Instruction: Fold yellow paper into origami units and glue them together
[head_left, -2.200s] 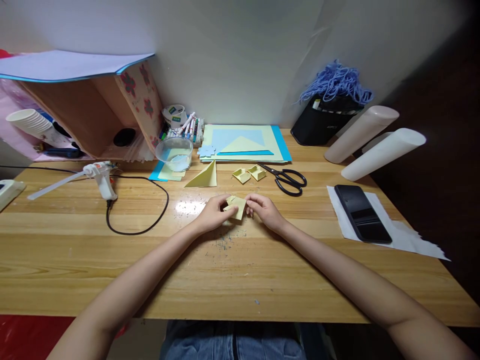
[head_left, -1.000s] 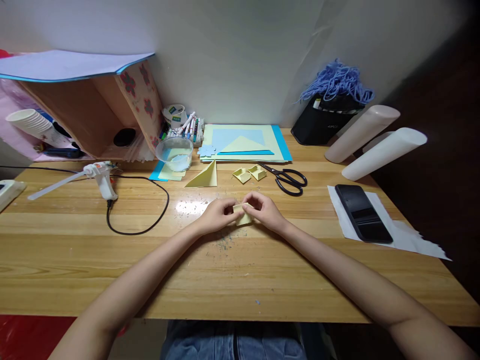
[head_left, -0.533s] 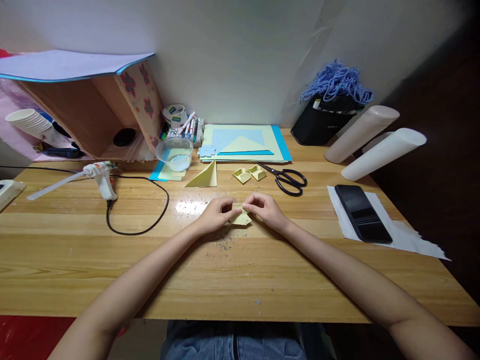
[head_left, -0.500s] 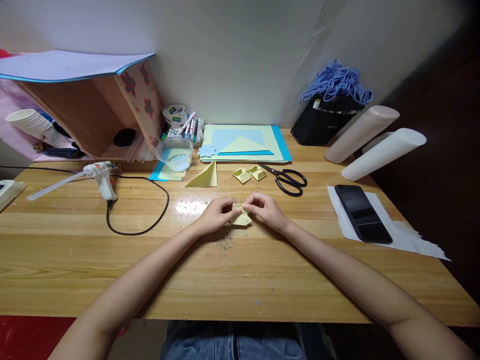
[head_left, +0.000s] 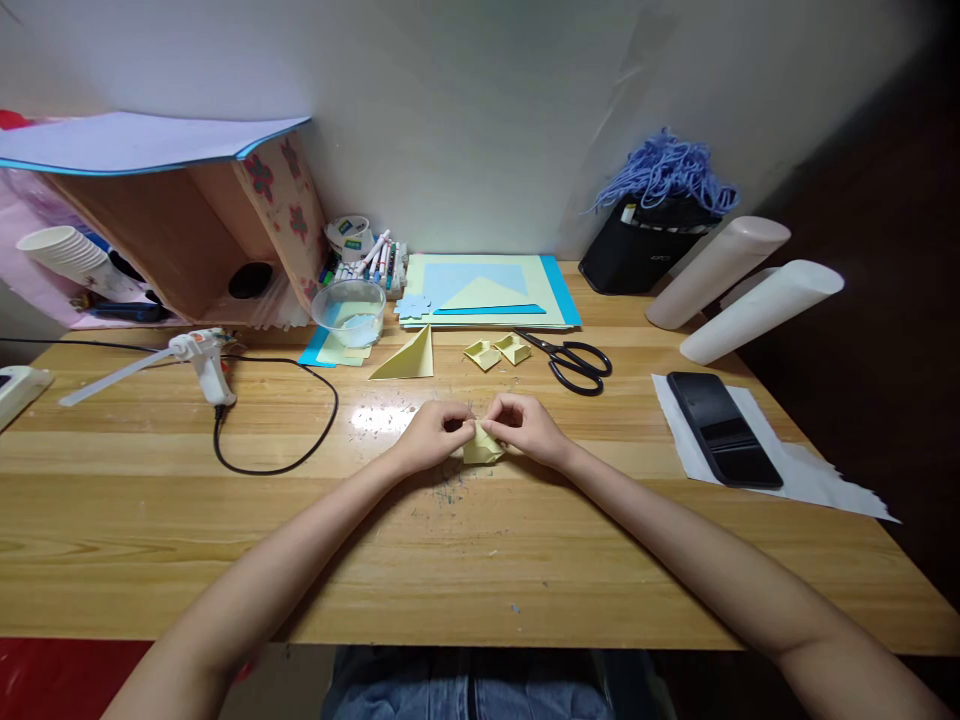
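Observation:
A small piece of folded yellow paper (head_left: pixel 481 448) is pinched between both my hands, just above the tabletop. My left hand (head_left: pixel 435 436) grips its left upper edge with thumb and fingers. At its upper right, my right hand (head_left: pixel 526 428) pinches it the same way, and the fingertips hide part of the folds. Beyond my hands lie two small folded yellow paper boxes (head_left: pixel 496 351). To their left stands a yellow paper triangle (head_left: pixel 409 358), and to their right rest black-handled scissors (head_left: pixel 574 360).
A glue gun (head_left: pixel 202 360) with its looping cord lies at the left. Coloured paper sheets (head_left: pixel 559 290), a clear plastic bowl (head_left: pixel 349 312) and markers (head_left: pixel 382 258) line the back. A phone (head_left: pixel 724 430) lies on white paper at the right, near two upright rolls (head_left: pixel 761 310).
The folded yellow paper is tilted more upright, its lower part hanging toward me. My hands have shifted slightly and now pinch nearer its top edge.

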